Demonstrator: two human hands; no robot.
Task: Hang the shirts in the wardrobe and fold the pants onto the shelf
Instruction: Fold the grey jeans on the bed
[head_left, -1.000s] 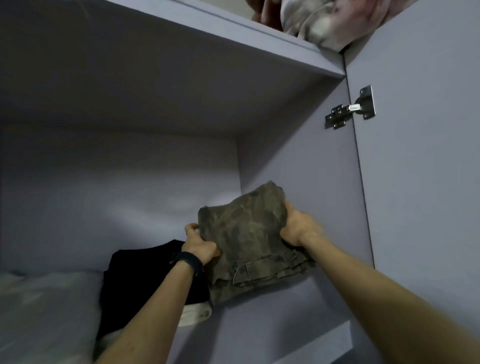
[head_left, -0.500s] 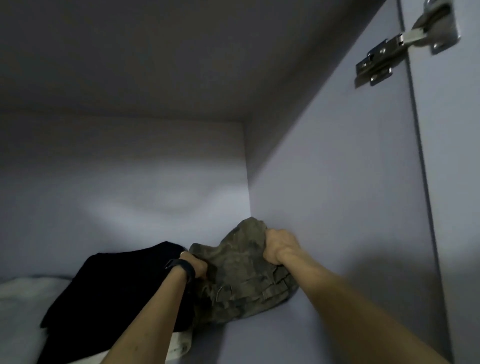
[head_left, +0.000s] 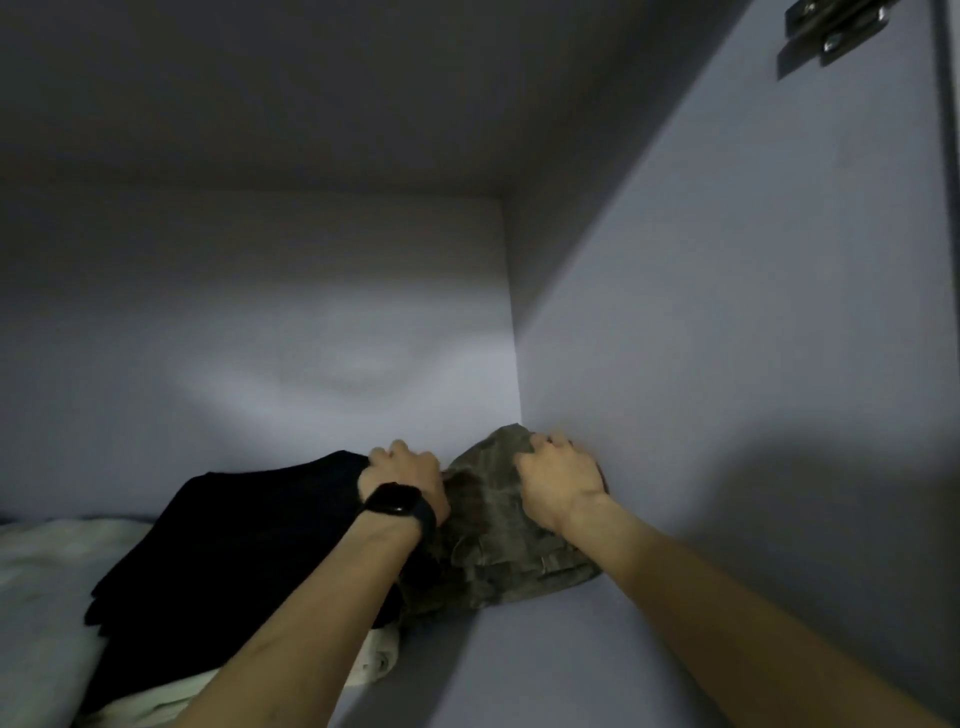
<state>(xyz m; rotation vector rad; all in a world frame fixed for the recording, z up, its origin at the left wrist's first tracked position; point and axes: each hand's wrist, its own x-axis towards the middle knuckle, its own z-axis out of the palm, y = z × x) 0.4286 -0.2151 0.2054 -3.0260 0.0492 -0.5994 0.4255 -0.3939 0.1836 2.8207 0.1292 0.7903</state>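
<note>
From my remote seat, the biggest thing in view is the wardrobe's right side wall (head_left: 727, 364), pale lilac, and I place everything else against it. The shelf (head_left: 545, 670) meets the foot of that wall and runs off to the left. Farthest from the wall lies a rumpled white fabric (head_left: 47, 571), and nearer is a folded black garment (head_left: 234, 545) stacked on a pale garment (head_left: 374, 660). Between the black garment and the wall sit the camouflage pants (head_left: 493, 561), resting on the shelf with their right edge touching the wall. They are a thick folded bundle in mottled olive and brown. Their long axis runs alongside the wall from front to back, with the waistband and belt loops at the near end facing me and the far end humped up toward the back corner. My right hand (head_left: 558, 478) is right beside the wall, on top of the bundle, fingers curled over its far right edge and grasping it. My left hand (head_left: 405, 473) is at the bundle's side away from the wall, fingers bent down between pants and black garment; I cannot tell whether it holds cloth. A black watch (head_left: 395, 505) is on that wrist. High on the wall's front edge is a metal hinge (head_left: 831, 31).
</note>
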